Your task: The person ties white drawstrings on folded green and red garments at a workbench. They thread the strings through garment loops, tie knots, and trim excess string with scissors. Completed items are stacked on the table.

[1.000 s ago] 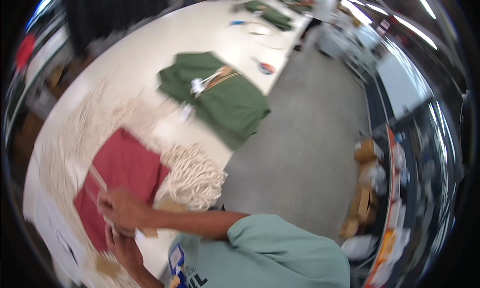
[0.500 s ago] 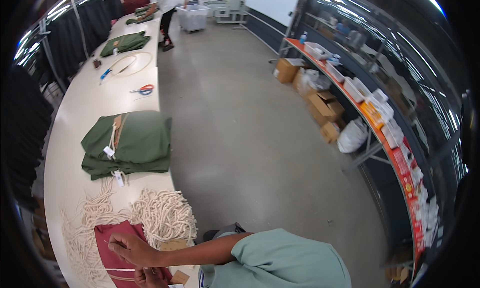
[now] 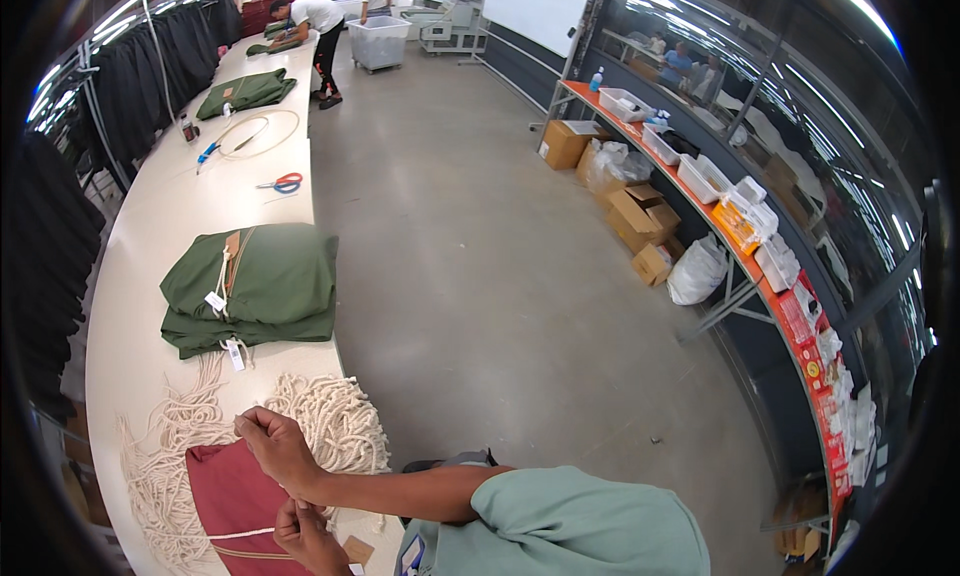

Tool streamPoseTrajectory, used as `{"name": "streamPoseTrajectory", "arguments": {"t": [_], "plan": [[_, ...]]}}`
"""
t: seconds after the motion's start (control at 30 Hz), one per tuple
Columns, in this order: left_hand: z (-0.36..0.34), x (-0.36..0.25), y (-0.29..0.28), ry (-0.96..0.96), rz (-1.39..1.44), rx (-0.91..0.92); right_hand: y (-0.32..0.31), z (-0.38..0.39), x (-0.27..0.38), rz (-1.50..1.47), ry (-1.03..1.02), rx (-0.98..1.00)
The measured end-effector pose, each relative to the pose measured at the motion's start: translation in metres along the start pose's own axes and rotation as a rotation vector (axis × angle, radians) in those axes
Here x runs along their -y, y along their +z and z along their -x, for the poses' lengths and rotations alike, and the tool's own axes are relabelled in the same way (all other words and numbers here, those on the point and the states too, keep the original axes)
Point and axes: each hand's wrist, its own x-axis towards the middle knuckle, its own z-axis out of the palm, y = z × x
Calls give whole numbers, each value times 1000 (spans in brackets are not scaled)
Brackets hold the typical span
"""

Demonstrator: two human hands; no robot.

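Observation:
A folded dark red cloth bundle (image 3: 225, 486) lies at the near end of the table, with a white cord (image 3: 240, 534) and a thin tan strap across it. Low over its right side, my left hand (image 3: 312, 544) is closed, its fingers pinched on the white cord. My right hand (image 3: 280, 446) is raised past the bundle's far edge, thumb and fingertips pressed together; whatever they hold is too small to make out. A brown tag (image 3: 357, 550) shows beside my left hand. Loose cream cords (image 3: 325, 416) lie heaped beyond the bundle, partly hidden by my right forearm.
Farther along the white table (image 3: 140, 276) are stacked green cloth bundles (image 3: 265, 286), scissors (image 3: 287, 183) and a coiled tube (image 3: 285, 136). A person (image 3: 318, 26) bends over its far end. Right of the aisle, an orange shelf (image 3: 690, 181) carries white bins, with cardboard boxes (image 3: 635, 219) below.
My right hand has moved away from the bundle's middle, toward its far edge and slightly right. The left hand has come a little right and up, still at the cord.

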Motion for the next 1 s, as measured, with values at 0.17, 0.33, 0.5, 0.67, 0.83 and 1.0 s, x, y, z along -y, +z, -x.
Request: {"name": "streamPoseTrajectory", "arguments": {"t": [0.17, 0.33, 0.5, 0.67, 0.83, 1.0], "plan": [[1, 2, -7, -8, 61, -36, 10, -4, -6, -43, 160, 1], [5, 10, -17, -110, 84, -92, 9, -7, -30, 41, 334, 68], [1, 6, -18, -237, 166, -362, 22, -3, -63, 147, 252, 306], [-9, -9, -25, -189, 17, -390, 38, 8, -80, 85, 257, 443], [-15, -10, -37, -199, -18, -442, 55, 8, -65, 45, 465, 456], [-17, -9, -53, 23, -126, -718, 82, 10, -61, 15, 617, 444]]}}
